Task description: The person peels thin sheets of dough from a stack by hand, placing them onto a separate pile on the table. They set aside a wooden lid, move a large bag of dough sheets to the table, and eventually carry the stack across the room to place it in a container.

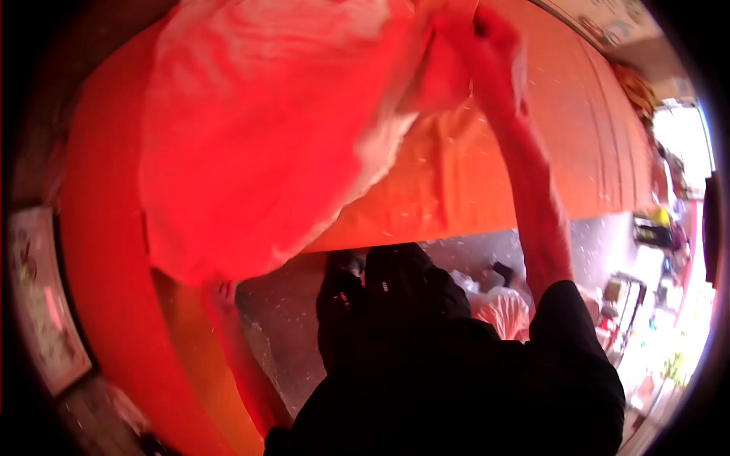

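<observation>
A large red and whitish cloth (pixel 258 137), blurred by motion, hangs between my two hands over an orange covered surface (pixel 449 175). At the upper right, my right hand (pixel 487 42) is closed on the cloth's edge, with the forearm stretched forward. My left hand (pixel 220 292) is at the cloth's lower left corner; most of its fingers are hidden by the cloth, and their grip cannot be made out.
Below the orange surface's edge, the floor (pixel 289 342) shows beside my dark clothing. Whitish and pink bags (pixel 502 308) lie near my right side. A framed panel (pixel 49 296) stands at the far left. Cluttered items and a metal rack (pixel 627 304) are at the right.
</observation>
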Demonstrator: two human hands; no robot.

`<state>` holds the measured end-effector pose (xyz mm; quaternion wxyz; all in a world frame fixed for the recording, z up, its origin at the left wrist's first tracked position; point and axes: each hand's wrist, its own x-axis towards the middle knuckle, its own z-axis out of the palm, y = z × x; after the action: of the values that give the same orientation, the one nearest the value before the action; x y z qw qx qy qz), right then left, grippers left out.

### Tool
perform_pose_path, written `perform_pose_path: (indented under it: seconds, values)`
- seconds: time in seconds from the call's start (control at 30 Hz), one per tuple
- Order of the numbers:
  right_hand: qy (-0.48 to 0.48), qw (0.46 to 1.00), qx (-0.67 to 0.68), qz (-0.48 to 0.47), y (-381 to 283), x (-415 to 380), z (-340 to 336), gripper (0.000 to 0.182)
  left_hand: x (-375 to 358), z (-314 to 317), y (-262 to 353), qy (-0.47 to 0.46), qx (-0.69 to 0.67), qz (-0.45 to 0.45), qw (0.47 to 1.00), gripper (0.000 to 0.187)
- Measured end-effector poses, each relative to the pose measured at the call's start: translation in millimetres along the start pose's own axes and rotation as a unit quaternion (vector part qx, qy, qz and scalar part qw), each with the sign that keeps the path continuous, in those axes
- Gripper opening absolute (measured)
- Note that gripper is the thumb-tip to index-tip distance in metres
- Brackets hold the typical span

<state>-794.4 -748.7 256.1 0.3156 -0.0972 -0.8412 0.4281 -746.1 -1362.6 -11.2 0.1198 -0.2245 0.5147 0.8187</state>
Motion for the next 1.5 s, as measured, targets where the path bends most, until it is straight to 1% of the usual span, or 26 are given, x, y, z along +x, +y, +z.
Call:
perform_pose_path:
  seconds: [0.07,0.17,0.23,0.3,0.33,0.4,0.43,0.5,0.53,0.6,0.63,0.67,0.7,0.73,0.77,0.8,0.9,0.97,1.03,1.1,1.17,1.23,1.33,1.4,1.47,1.5]
  values:
    - [-0.037,0.992,0.07,-0.094,-72,12,46,0.014,-6,28,12,-0.017,0.085,0.082,0.993,0.039]
    - [-0.189,0.943,0.152,-0.228,-152,-15,132,0.014,-26,91,46,0.013,-0.015,0.133,0.991,0.04]
    - [-0.3,0.897,0.182,-0.27,-169,-42,143,0.019,-20,77,46,-0.02,-0.232,0.106,0.967,0.042]
    - [-0.414,0.847,0.199,-0.269,-159,-88,160,0.024,-20,75,57,-0.052,-0.284,0.098,0.952,0.042]
    - [-0.469,0.816,0.207,-0.269,-153,-104,171,0.027,-29,87,67,-0.065,-0.231,0.105,0.965,0.042]
    - [-0.321,0.882,0.219,-0.265,-118,-114,159,0.037,-53,130,80,-0.093,-0.124,0.115,0.981,0.042]
    - [-0.373,0.881,0.291,-0.031,-99,-115,145,0.04,-62,152,82,-0.108,-0.07,0.115,0.985,0.043]
    - [-0.336,0.903,0.209,0.167,-68,-110,128,0.039,-57,180,71,-0.106,-0.05,0.125,0.985,0.042]
    - [-0.255,0.956,0.071,0.129,-56,-109,125,0.037,-53,182,67,-0.114,-0.084,0.092,0.986,0.042]
    - [-0.219,0.892,0.22,0.327,-22,-118,123,0.041,-36,186,62,-0.135,-0.152,0.034,0.978,0.042]
    - [-0.235,0.9,0.18,0.32,-11,-129,126,0.045,-33,190,58,-0.08,-0.092,0.032,0.992,0.042]
    - [-0.249,0.907,0.139,0.311,-6,-140,129,0.049,-31,194,61,-0.092,-0.042,0.032,0.994,0.04]
    - [-0.245,0.866,0.232,0.368,-11,-151,134,0.053,-28,198,64,-0.103,0.008,0.032,0.994,0.039]
    - [-0.268,0.882,0.203,0.331,11,-180,149,0.052,-27,202,65,-0.112,0.058,0.027,0.992,0.038]
    - [-0.274,0.852,0.257,0.364,16,-193,155,0.052,-23,204,61,-0.046,0.079,0.028,0.995,0.039]
    - [-0.278,0.82,0.309,0.393,17,-196,160,0.051,-24,218,63,-0.049,0.119,0.062,0.99,0.04]
    - [-0.345,0.891,0.127,0.266,1,-167,178,0.051,-23,248,72,-0.099,0.218,0.121,0.963,0.052]
    - [-0.269,0.827,0.359,0.34,-41,-142,181,0.038,-21,263,83,-0.162,0.215,0.12,0.956,0.059]
    - [-0.263,0.668,0.592,0.368,-76,-128,181,0.026,-18,265,90,-0.231,0.226,0.074,0.943,0.072]
    - [-0.338,0.635,0.596,0.357,-97,-118,188,0.02,-20,282,115,-0.339,0.333,0.107,0.874,0.073]
    - [-0.378,0.749,0.454,0.301,-112,-107,197,0.015,-11,284,127,-0.397,0.363,0.099,0.837,0.069]
    - [-0.382,0.813,0.394,0.197,-122,-104,199,0.015,2,280,132,-0.417,0.37,0.094,0.825,0.066]
    - [-0.259,0.926,0.257,0.1,-128,-94,176,0.018,24,271,149,-0.419,0.382,0.095,0.818,0.061]
    - [-0.165,0.915,0.216,0.299,-130,-91,142,0.021,40,266,169,-0.415,0.396,0.109,0.812,0.058]
    - [0.0,0.921,0.162,0.353,-106,-106,133,0.022,52,264,186,-0.411,0.41,0.125,0.805,0.055]
    - [0.011,0.918,0.159,0.363,-99,-113,128,0.022,59,262,201,-0.407,0.421,0.142,0.798,0.053]
